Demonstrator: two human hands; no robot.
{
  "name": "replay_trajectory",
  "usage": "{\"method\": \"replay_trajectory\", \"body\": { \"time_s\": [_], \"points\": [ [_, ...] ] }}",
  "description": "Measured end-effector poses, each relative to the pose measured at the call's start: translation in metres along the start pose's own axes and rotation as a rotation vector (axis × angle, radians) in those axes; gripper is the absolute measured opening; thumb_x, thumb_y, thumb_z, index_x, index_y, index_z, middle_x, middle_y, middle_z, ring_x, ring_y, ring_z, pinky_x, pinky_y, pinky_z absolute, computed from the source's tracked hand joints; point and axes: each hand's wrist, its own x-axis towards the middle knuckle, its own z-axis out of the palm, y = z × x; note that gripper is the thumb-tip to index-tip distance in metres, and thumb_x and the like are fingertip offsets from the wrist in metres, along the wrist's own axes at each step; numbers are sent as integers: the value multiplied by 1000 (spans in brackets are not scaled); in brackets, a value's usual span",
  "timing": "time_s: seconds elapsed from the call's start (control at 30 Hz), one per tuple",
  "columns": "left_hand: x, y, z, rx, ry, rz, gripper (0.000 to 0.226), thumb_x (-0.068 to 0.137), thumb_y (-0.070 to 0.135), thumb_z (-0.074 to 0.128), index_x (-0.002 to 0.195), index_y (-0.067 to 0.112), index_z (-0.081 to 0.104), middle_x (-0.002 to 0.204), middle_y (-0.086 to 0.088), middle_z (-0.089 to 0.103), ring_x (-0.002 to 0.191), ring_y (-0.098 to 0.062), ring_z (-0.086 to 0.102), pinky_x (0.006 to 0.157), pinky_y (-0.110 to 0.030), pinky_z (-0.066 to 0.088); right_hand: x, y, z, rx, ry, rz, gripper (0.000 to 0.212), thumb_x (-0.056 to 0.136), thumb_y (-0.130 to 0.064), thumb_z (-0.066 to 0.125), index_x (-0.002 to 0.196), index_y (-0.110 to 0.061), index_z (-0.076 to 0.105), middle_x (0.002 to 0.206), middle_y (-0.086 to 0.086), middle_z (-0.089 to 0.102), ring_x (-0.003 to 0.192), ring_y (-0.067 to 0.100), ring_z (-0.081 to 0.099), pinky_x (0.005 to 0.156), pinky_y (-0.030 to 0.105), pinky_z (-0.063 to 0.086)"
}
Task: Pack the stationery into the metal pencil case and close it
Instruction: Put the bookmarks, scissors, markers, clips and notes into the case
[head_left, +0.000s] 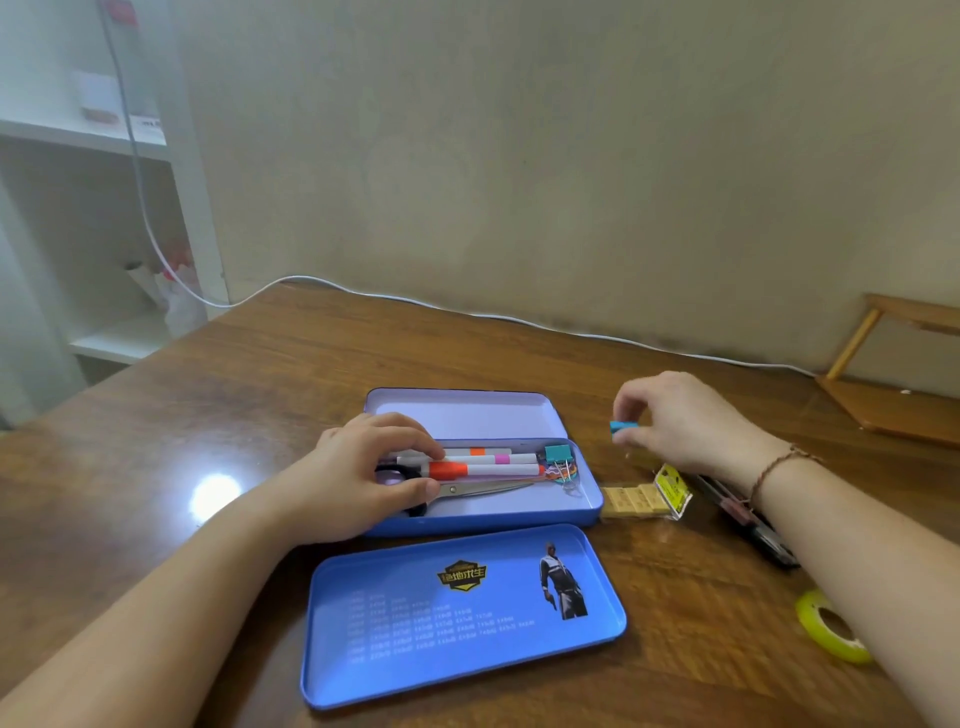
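Observation:
A blue metal pencil case (488, 522) lies open mid-table, its hinged lid (467, 413) folded back. Inside lie white markers with coloured bands (488, 465), scissors (483, 488) and a teal binder clip (558, 453) over coloured paper clips. My left hand (363, 475) rests on the case's left end, fingers over the marker caps and scissor handles. My right hand (685, 423) hovers right of the case, pinching a small blue binder clip (623, 427). A separate blue tray with a printed figure (462, 613) lies in front of the case.
Right of the case sit a pack of beige erasers or staples (631, 501) with a yellow label, dark pens (748, 525) under my right forearm, and a yellow tape roll (831, 626). A white cable (467, 312) runs along the table's back edge. A wooden stand (893, 395) is far right.

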Motion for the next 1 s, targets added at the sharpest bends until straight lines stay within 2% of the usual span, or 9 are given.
{"method": "replay_trajectory", "body": {
  "time_s": [0.07, 0.17, 0.23, 0.33, 0.6, 0.73, 0.83, 0.93, 1.0],
  "points": [
    [0, -1, 0, 2, -4, 0, 37, 75, 64, 57, 106, 44, 64, 117, 24, 59, 116, -8, 53, 104, -51, 39, -8, -9, -9, 210, 110, -47, 17, 75, -24, 80, 77, -30, 65, 77, -12, 63, 73, 9, 59, 63, 21, 44],
    [1, 0, 0, -4, 2, -2, 38, 75, 65, 57, 105, 45, 65, 116, 25, 59, 116, -7, 53, 105, -50, 39, -26, -30, -13, 382, 69, -136, 19, 72, -12, 81, 76, -25, 69, 74, -9, 69, 67, 5, 63, 60, 17, 51],
    [1, -1, 0, -1, 2, -3, 37, 75, 65, 57, 106, 45, 64, 116, 25, 59, 116, -7, 53, 105, -50, 39, -34, -38, -8, 306, 0, -182, 20, 72, -15, 81, 76, -28, 67, 77, -12, 68, 72, 4, 63, 63, 18, 53],
    [1, -2, 0, 4, -5, -9, 37, 76, 65, 57, 107, 47, 63, 116, 27, 59, 117, -7, 53, 105, -50, 39, -35, -41, -4, 154, -67, -221, 21, 76, -21, 80, 78, -31, 62, 80, -15, 61, 75, 4, 59, 60, 16, 45],
    [0, -1, 0, 1, 6, -9, 35, 74, 66, 55, 104, 49, 63, 114, 28, 60, 115, -6, 53, 105, -50, 38, -34, -45, -6, 121, -187, -252, 12, 78, -31, 78, 84, -31, 68, 84, -14, 62, 78, 3, 58, 60, 16, 44],
    [0, 0, 0, 2, 9, -17, 37, 74, 66, 54, 105, 49, 63, 114, 29, 59, 115, -5, 52, 105, -49, 38, -35, -39, -2, 128, -162, -276, 11, 77, -38, 77, 74, -36, 67, 87, -15, 64, 82, 6, 60, 73, 35, 54],
    [0, 0, 1, -1, 13, -14, 37, 73, 66, 54, 104, 48, 63, 112, 29, 60, 114, -5, 52, 104, -49, 39, -36, -36, -3, 136, -193, -286, 14, 81, -42, 72, 70, -40, 63, 93, -16, 63, 85, 5, 60, 76, 39, 55],
    [0, -1, 1, -1, 14, -19, 38, 73, 66, 54, 105, 48, 64, 113, 29, 60, 115, -5, 52, 105, -49, 38, -38, -37, -5, 119, -187, -290, 11, 87, -46, 62, 82, -38, 66, 98, -17, 60, 89, 4, 57, 78, 35, 54],
    [0, -1, 1, 1, 10, -18, 38, 74, 67, 54, 105, 48, 64, 113, 28, 60, 115, -6, 52, 105, -49, 38, -39, -35, -3, 56, -184, -316, 24, 90, -51, 55, 96, -35, 71, 103, -19, 55, 96, 4, 53, 82, 35, 51]
  ]
}}
